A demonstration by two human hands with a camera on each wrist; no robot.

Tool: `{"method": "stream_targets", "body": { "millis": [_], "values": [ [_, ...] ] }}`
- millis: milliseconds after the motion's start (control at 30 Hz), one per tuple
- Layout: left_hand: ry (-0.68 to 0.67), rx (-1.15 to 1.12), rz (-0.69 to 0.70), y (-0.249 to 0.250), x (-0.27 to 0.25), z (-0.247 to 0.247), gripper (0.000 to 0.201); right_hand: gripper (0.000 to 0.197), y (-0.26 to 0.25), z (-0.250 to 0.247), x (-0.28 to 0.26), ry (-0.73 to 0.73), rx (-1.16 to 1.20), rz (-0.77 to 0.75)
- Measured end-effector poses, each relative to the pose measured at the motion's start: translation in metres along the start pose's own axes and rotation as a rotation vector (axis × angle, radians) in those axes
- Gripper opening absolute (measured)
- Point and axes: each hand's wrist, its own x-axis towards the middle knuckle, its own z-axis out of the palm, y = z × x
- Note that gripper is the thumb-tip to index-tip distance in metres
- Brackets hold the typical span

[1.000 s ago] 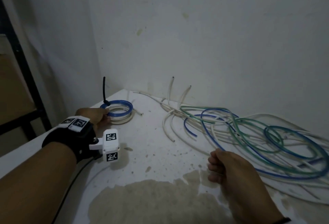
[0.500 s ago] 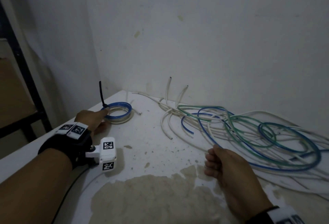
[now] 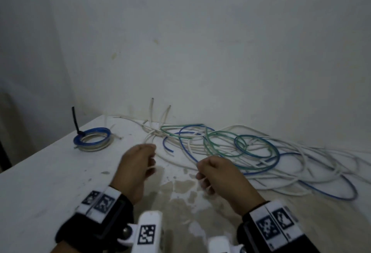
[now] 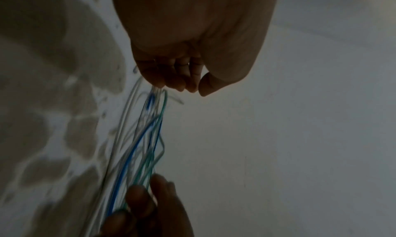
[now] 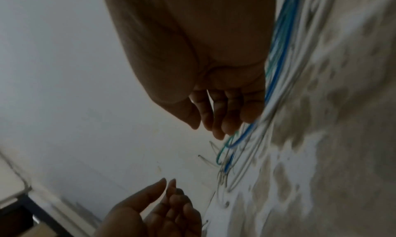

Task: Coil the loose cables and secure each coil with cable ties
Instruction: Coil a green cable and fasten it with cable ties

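A finished coil [image 3: 92, 139] of blue and white cable lies at the table's far left, bound by a black cable tie [image 3: 75, 121] whose tail stands up. A loose tangle of white, blue and green cables [image 3: 241, 152] spreads across the right half of the table [image 3: 40, 182]. My left hand [image 3: 140, 162] hovers at the tangle's left end with relaxed fingers, and the right wrist view shows its palm [image 5: 154, 211] holding nothing. My right hand [image 3: 216, 172] sits beside it over a blue strand. Its fingers [image 5: 216, 122] hang loosely curved next to the cables [image 5: 274, 71].
The table stands in a corner, with white walls [image 3: 220, 52] behind and to the left. A large tan stain [image 3: 180, 202] marks the tabletop under my wrists. Several stiff white cable ends [image 3: 152, 110] stick up against the back wall.
My left hand has let go of the tied coil and swung right to the middle of the table, close to my right hand. The right hand's fist has loosened.
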Motion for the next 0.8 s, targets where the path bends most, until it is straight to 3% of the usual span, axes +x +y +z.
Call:
{"method": "stream_targets", "body": {
  "millis": [167,333,533,800],
  "values": [
    [-0.067,-0.182,-0.228,-0.043,-0.016,0.061,0.015,0.041,0.016,-0.067,-0.017,0.079,-0.492,-0.096],
    [-0.111,-0.255,-0.233,-0.067,-0.02,0.076,0.016,0.038,0.029,-0.112,-0.012,0.118,-0.766,-0.04],
    [-0.163,-0.172,-0.151,-0.076,-0.016,0.075,0.017,0.027,0.029,-0.113,0.03,0.073,-0.89,-0.005],
    [-0.164,-0.223,-0.22,-0.073,-0.011,0.071,0.017,0.041,0.021,-0.091,0.073,-0.097,-1.105,0.08]
  ]
}}
